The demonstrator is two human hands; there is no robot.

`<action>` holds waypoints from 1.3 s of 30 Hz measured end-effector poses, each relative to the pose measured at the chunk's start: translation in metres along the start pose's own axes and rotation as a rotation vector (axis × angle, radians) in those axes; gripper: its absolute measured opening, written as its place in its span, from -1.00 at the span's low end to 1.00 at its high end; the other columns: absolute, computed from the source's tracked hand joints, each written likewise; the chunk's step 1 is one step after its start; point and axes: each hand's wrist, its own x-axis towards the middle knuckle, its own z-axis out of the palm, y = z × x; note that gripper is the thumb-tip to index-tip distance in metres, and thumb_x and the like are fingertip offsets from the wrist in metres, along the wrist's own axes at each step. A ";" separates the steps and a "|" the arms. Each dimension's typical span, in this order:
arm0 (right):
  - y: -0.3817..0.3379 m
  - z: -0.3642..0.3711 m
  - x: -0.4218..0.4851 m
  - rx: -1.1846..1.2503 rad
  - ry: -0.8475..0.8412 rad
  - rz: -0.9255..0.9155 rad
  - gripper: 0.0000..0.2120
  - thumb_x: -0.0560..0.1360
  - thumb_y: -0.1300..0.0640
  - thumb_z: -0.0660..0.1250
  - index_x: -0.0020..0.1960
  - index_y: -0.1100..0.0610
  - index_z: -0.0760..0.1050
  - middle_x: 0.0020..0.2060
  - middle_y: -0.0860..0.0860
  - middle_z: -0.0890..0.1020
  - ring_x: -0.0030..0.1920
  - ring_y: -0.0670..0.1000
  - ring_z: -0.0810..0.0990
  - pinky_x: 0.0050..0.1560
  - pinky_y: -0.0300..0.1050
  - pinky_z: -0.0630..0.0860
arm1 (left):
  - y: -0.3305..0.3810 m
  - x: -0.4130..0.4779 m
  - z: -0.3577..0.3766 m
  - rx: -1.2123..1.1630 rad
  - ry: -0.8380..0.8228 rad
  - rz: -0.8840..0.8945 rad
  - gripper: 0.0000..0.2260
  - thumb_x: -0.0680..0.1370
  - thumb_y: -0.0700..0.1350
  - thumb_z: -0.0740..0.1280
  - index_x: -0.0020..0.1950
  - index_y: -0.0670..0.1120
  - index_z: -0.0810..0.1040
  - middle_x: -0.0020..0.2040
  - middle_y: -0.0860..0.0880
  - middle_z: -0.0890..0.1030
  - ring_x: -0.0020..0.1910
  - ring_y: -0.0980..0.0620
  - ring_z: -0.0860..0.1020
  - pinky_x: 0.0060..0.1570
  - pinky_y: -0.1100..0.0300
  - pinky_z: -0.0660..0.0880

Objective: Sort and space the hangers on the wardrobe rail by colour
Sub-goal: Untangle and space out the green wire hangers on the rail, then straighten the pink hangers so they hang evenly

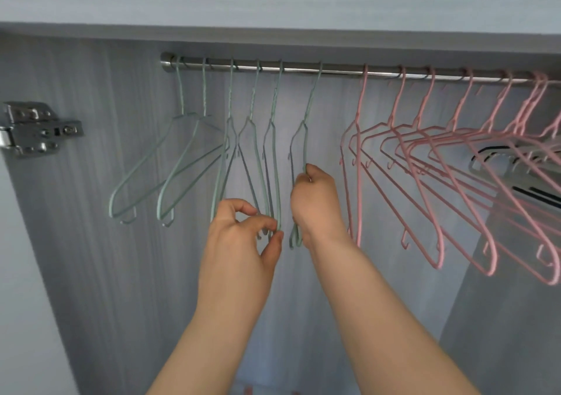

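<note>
1. The rail [334, 69] runs across the upper part of the frame. The green hangers [182, 164] hang on its left half and the pink hangers [425, 164] on its right, with a bare stretch of rail between the colours at upper centre.
2. The left hand [239, 243], at centre, has curled fingers and pinches the bottom end of the fifth green hanger [274, 139] between thumb and forefinger.
3. The right hand [315, 203], just right of it, is closed tightly round the wire of the sixth green hanger [305, 139].
4. The sorting looks done, so spacing seems to be the step in hand.
5. To do it well, guide each hook along the rail rather than tug the bottom. Match the gaps at the hooks, then release gently so neither hanger swings into its neighbour.
6. The pink hangers at far right crowd together and probably need spreading afterwards.
</note>
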 end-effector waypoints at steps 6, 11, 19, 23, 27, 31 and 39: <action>0.006 0.002 0.009 -0.008 -0.047 -0.055 -0.71 0.53 0.33 -0.04 0.14 0.39 0.37 -0.24 0.15 0.44 -0.24 0.07 0.40 -0.19 -0.11 0.35 | 0.009 -0.005 0.005 0.036 0.019 -0.010 -0.96 0.39 -0.20 0.44 -0.18 -0.10 0.63 -0.04 0.04 0.34 -0.09 0.06 0.38 -0.26 0.50 0.18; 0.004 -0.003 0.008 -0.069 -0.124 -0.016 -0.74 0.58 0.23 -0.03 0.13 0.28 0.37 -0.15 0.09 0.45 -0.20 0.07 0.45 -0.15 -0.06 0.45 | 0.011 -0.006 0.007 0.025 0.018 -0.027 -0.94 0.39 -0.21 0.43 -0.15 -0.13 0.64 -0.04 0.01 0.37 -0.13 0.02 0.43 -0.29 0.43 0.23; -0.019 -0.075 -0.037 -0.559 0.034 -0.478 -0.56 0.55 0.12 0.16 0.42 0.16 0.24 0.37 0.11 0.29 0.35 0.08 0.34 0.17 -0.37 0.17 | 0.036 -0.028 -0.004 -0.222 0.168 0.057 -0.66 0.41 -0.05 0.42 0.17 -0.02 0.51 -0.10 0.10 0.42 -0.30 0.13 0.43 -0.26 0.48 0.38; -0.011 -0.095 -0.015 -0.539 0.075 -0.300 -0.55 0.55 0.16 0.16 0.42 0.15 0.22 0.37 0.13 0.32 0.34 0.12 0.36 0.23 -0.24 0.25 | 0.056 -0.035 0.019 -0.398 -0.007 0.157 -0.74 0.43 -0.02 0.30 0.10 0.00 0.55 -0.08 0.14 0.55 -0.26 0.24 0.53 -0.21 0.48 0.47; 0.010 -0.089 -0.006 -0.272 -0.011 -0.038 -0.51 0.58 0.18 0.09 0.48 0.15 0.08 0.41 0.12 0.32 0.33 0.11 0.40 0.34 -0.03 0.37 | 0.067 -0.035 0.042 -0.339 -0.173 0.196 -0.67 0.42 -0.08 0.33 0.18 0.00 0.50 -0.03 0.08 0.56 -0.22 0.22 0.48 -0.21 0.49 0.42; 0.014 -0.090 -0.007 0.111 -0.027 0.135 -0.56 0.58 0.28 0.05 0.45 0.13 0.17 0.06 0.03 0.52 -0.18 -0.05 0.56 -0.35 -0.36 0.52 | 0.063 -0.037 0.055 -0.311 -0.212 0.171 -0.61 0.45 -0.14 0.38 0.25 0.05 0.43 0.02 0.12 0.48 -0.26 0.22 0.46 -0.17 0.42 0.41; 0.015 -0.070 -0.004 0.271 0.009 0.157 -0.60 0.58 0.28 0.06 0.39 0.08 0.31 -0.43 -0.03 0.45 -0.66 -0.18 0.28 -0.60 -0.38 0.27 | 0.050 -0.035 0.059 -0.380 -0.244 0.076 -0.85 0.45 -0.03 0.26 0.00 0.13 0.45 -0.26 0.07 0.67 -0.28 0.13 0.59 -0.25 0.24 0.50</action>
